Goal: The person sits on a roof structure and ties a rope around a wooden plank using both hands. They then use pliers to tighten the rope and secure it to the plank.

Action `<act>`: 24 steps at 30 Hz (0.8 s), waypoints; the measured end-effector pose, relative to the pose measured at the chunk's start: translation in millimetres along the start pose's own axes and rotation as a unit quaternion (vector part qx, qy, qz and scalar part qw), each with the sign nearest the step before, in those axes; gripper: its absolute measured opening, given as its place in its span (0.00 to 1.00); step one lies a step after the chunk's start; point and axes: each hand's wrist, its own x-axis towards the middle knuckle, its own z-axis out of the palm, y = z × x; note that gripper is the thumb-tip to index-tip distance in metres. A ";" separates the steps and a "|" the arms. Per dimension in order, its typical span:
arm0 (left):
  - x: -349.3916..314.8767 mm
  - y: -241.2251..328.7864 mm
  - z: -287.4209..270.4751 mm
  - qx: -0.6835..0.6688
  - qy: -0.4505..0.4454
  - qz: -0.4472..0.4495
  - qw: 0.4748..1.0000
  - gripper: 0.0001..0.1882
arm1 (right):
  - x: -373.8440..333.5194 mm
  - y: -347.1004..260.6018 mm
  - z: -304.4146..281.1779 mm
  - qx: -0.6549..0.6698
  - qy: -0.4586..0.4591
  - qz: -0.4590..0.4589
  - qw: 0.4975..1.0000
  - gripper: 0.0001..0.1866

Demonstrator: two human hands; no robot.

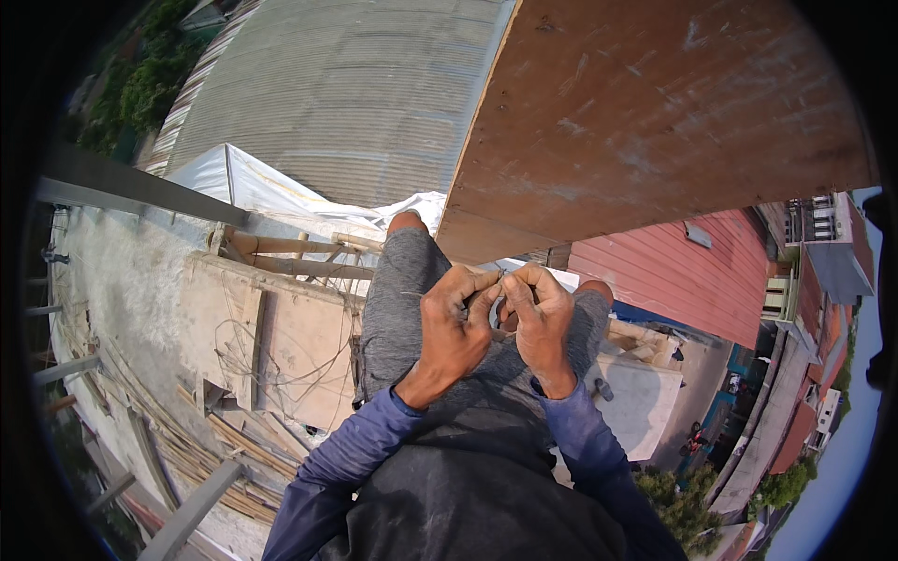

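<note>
Below the bottom edge of a broad brown wooden board [645,122], over grey fabric shorts [398,304], the bare left hand [456,325] and bare right hand [542,320] meet, fingers curled, thumbs and forefingers pinching a thin dark strand [503,272], too small to identify.

From where I stand, no text, label, number or sign is legible. The brown panel [655,122] bears pale scuffs that do not resolve into lettering; the dark shirt [468,505] presents no readable marking.
</note>
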 end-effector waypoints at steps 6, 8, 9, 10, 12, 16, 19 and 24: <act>6.0 -2.3 -2.4 0.012 0.007 0.057 0.998 0.07 | 15.4 -0.1 2.3 0.051 -0.035 -0.033 0.998 0.14; 7.4 -1.5 -3.2 0.000 0.004 0.052 0.999 0.07 | 18.2 -2.5 4.7 -0.047 -0.006 -0.110 0.993 0.13; 8.6 -1.3 -3.9 -0.005 0.013 0.031 0.999 0.07 | 20.3 -4.1 5.9 -0.032 -0.020 -0.103 0.994 0.13; 8.2 -0.9 -3.6 -0.018 0.026 0.010 0.999 0.08 | 18.9 -6.6 4.4 -0.020 -0.038 -0.090 0.995 0.12; 8.4 -1.1 -3.6 -0.036 0.034 -0.020 0.999 0.08 | 17.8 -10.5 1.2 0.012 -0.058 -0.043 0.997 0.11; 5.7 -2.1 -2.5 -0.034 0.027 -0.044 0.998 0.08 | 13.9 -8.4 0.6 0.047 -0.030 -0.024 0.998 0.09; 1.7 -2.3 1.0 -0.027 0.037 -0.048 0.998 0.08 | 10.2 2.8 11.2 -0.003 0.024 -0.118 0.993 0.08; -1.8 -5.9 8.2 -0.060 0.045 -0.038 0.997 0.07 | 5.4 14.8 17.4 -0.132 0.083 -0.221 0.963 0.09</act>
